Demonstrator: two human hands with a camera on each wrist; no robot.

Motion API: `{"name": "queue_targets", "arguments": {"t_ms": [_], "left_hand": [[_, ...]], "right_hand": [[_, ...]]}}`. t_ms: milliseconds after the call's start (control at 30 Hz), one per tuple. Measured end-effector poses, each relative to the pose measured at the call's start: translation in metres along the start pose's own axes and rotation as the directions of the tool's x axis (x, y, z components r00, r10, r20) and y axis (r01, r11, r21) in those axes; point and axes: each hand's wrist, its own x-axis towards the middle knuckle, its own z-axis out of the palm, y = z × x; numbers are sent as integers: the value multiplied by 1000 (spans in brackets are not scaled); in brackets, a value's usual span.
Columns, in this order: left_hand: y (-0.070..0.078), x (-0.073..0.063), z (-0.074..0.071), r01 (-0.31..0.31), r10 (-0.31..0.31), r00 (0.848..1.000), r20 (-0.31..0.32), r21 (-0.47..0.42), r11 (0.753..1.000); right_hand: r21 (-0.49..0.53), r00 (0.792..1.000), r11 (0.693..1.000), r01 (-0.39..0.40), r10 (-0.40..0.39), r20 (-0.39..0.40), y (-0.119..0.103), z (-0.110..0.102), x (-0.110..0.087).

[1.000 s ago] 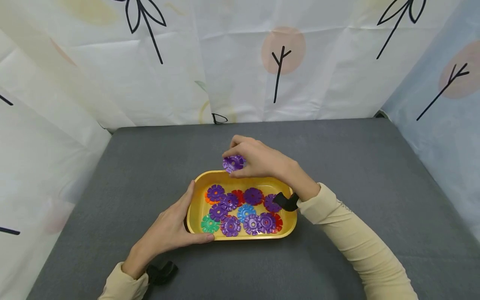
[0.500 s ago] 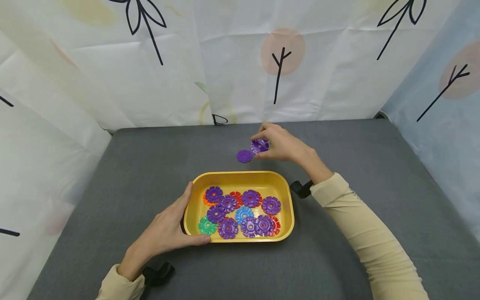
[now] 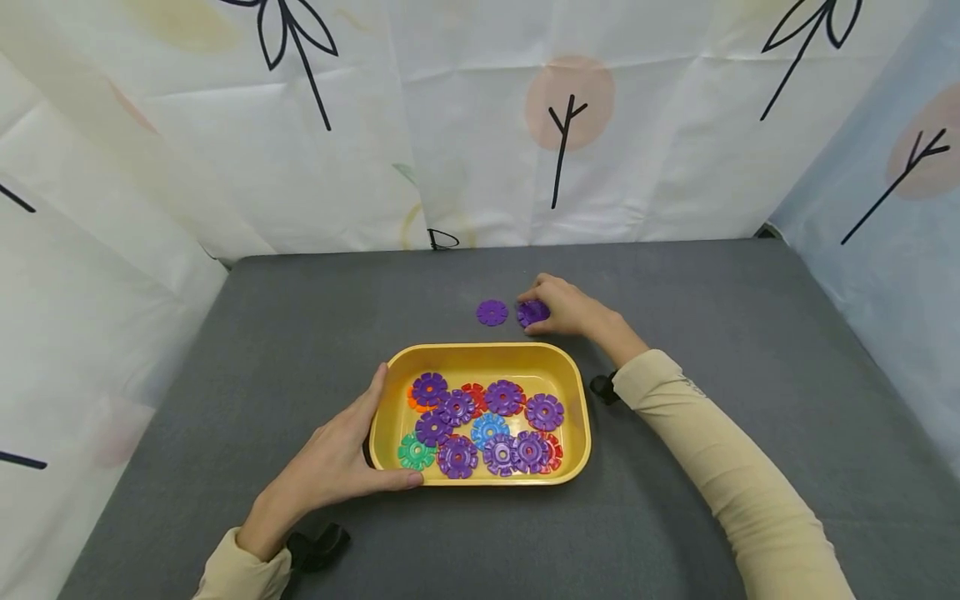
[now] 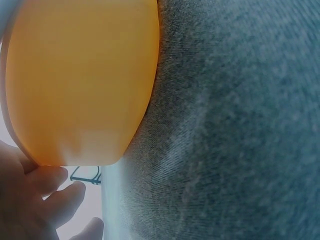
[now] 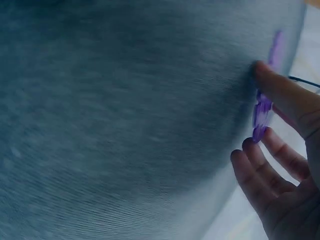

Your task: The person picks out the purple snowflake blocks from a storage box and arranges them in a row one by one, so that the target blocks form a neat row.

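My right hand [image 3: 564,308] pinches a purple flower-shaped disc [image 3: 533,313] between thumb and fingers, low at the grey tabletop behind the tray. To its left a second purple disc [image 3: 492,312] lies flat. In the right wrist view the held purple disc [image 5: 261,112] appears edge-on. My left hand [image 3: 337,454] grips the left end of a yellow tray [image 3: 480,354], thumb on the front rim and fingers along the left side. Inside the tray lie several purple notched discs [image 3: 457,457], a green disc [image 3: 416,452], a blue disc [image 3: 489,427], and red and orange ones partly covered.
A grey cloth-covered table [image 3: 337,308] spreads around the tray. Printed white fabric [image 3: 465,125] hangs behind the table and at its sides. Black straps [image 3: 318,547] show at the wrists.
My right hand has carried its purple disc from above the tray back and right, then lowered it to the table beside the other disc. The left hand stays at the tray.
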Motion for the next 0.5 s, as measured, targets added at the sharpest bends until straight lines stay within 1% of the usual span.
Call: {"name": "queue_targets", "arguments": {"t_ms": [100, 233, 333, 500], "left_hand": [[0, 0, 0, 5, -5, 1000, 2, -12, 1000], [1, 0, -1, 3, -3, 1000, 5, -23, 1000], [1, -1, -1, 5, -5, 1000, 7, -17, 1000], [1, -1, 0, 14, -14, 1000, 12, -18, 1000]], "right_hand": [[20, 998, 998, -53, 52, 30, 3, 3, 0], [63, 987, 987, -145, 140, 81, 4, -2, -3], [83, 983, 983, -165, 157, 95, 3, -4, -2], [76, 985, 984, -163, 158, 66, 3, 1, 2]]}}
